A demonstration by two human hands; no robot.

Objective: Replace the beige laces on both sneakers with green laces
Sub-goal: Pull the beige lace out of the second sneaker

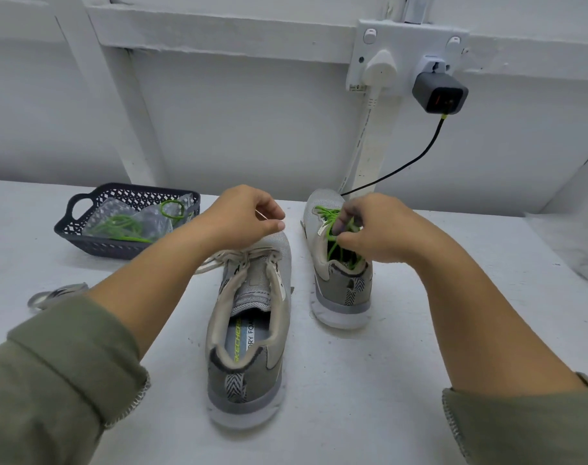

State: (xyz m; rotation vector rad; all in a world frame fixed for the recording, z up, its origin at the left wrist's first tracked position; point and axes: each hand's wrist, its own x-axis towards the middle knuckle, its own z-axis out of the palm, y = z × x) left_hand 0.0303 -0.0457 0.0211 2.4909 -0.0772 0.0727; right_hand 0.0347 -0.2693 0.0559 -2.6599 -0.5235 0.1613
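White table (420, 347): two sneakers, near sneaker (249, 333) beige-laced, far sneaker (339, 273) green-laced; one basket (84, 243); left hand (249, 214) pinching beige lace end (261, 214), right hand (370, 229) gripping green lace (329, 221)

**Hidden, cropped and unclear**

The toe of the near sneaker (252, 317) is covered by the left hand (244, 216); the upper green lace (333, 229) on the far sneaker (336, 286) is masked by the blurred fingers of the right hand (370, 229); whether a lace is pinched by the left hand cannot be told; the insole print is partly hidden; both sleeves are cut by the frame edges; the object (56, 295) beside the left forearm is half concealed and unidentifiable.
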